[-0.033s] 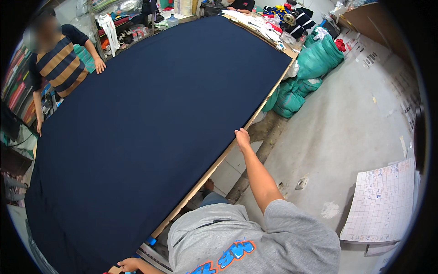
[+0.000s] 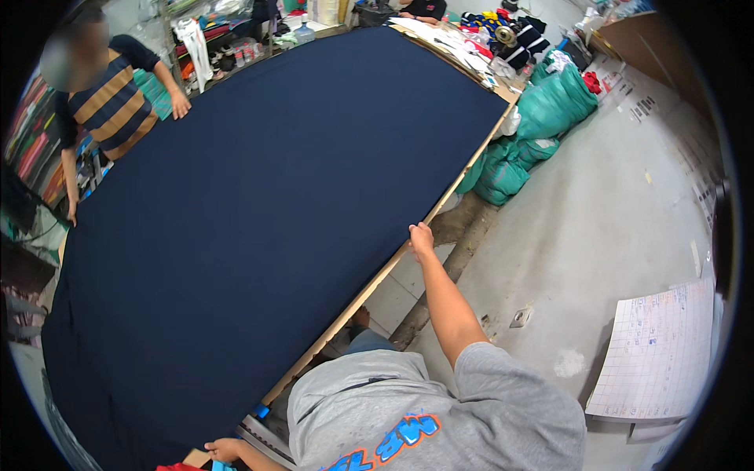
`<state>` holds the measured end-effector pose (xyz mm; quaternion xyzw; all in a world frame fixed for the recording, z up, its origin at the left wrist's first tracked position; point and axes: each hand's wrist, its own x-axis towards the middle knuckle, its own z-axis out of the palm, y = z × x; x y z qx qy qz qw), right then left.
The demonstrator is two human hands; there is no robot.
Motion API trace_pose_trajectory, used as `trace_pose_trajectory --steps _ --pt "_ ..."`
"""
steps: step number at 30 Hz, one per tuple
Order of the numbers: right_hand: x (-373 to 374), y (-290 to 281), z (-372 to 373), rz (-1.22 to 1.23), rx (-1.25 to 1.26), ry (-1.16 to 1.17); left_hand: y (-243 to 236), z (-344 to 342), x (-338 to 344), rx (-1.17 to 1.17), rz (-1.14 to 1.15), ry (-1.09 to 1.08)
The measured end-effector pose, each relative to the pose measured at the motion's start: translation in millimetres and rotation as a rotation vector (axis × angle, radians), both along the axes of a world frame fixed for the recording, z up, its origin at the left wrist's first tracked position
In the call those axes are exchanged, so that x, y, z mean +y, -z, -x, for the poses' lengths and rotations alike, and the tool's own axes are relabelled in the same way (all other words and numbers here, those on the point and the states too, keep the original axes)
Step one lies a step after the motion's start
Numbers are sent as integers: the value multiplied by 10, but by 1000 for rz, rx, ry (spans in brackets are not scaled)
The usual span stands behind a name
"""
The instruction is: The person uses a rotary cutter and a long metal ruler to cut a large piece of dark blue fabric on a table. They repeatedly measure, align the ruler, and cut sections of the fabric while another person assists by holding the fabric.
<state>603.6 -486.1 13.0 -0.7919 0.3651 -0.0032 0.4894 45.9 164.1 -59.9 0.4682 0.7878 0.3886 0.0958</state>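
Note:
A large sheet of dark navy fabric point(image 2: 275, 180) lies spread over a long table. My right hand point(image 2: 422, 239) is closed on the fabric's right edge, about midway along the table's wooden rim point(image 2: 345, 314). Down at the lower left, my left hand point(image 2: 226, 449) is closed with its fingertips at the near end of the same fabric edge. What lies between those fingertips is partly hidden. Beside that hand are a piece of tan card point(image 2: 196, 457) and something red point(image 2: 174, 468). The cloth looks mostly smooth, with soft folds at its lower left.
Across the table a person in a striped shirt point(image 2: 118, 110) rests both hands at the fabric's far edge. Another person point(image 2: 424, 9) is at the far end, near papers point(image 2: 448, 39). Green sacks point(image 2: 554, 102) stand by the right wall. A gridded paper sheet point(image 2: 652, 353) hangs at right.
The whole view has shifted slightly. A little more of the red thing shows beside my left hand. Both my hands stay at the fabric's edge.

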Motion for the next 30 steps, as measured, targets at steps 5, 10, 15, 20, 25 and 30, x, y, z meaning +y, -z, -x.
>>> trace_pose_trajectory --steps 5,10,15,20,25,30 --pt "38 114 -44 79 15 49 -32 -189 -292 44 273 90" --pt "247 331 -43 191 31 67 -162 -186 -339 151 294 159" --pt "32 701 -107 360 -25 55 -114 -215 -331 84 339 197" --pt "192 496 -19 338 -2 46 -270 -310 -314 57 306 249" --pt "392 77 87 329 108 -29 -156 -193 -144 199 253 203" --pt "378 1 137 368 127 -16 -168 -213 -169 206 349 227"
